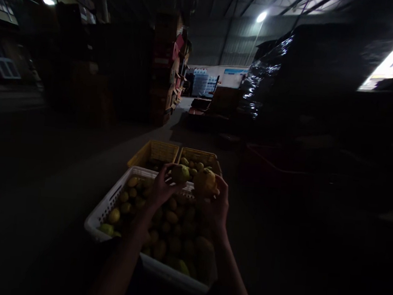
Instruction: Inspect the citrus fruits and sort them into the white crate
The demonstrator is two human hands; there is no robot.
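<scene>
Above the far edge of a white plastic crate (107, 204), my left hand (163, 183) is closed around a greenish, rounded lemon-like fruit (181, 174). Beside it, my right hand (220, 200) grips a larger yellow lemon-like fruit (203, 181) with a bumpy surface. The two fruits are held up close to each other, with a small gap between them. Many yellow and green fruits (171, 217) lie in the white crate under my forearms. Deep shadow hides much of the crate's right side.
Behind the white crate stand a yellow crate (139, 155) with dark contents at left and another yellow crate (218, 165) holding fruits at right. Stacked cartons (163, 75) rise farther back. A dark red bin (267, 165) sits to the right, near wrapped goods (263, 75).
</scene>
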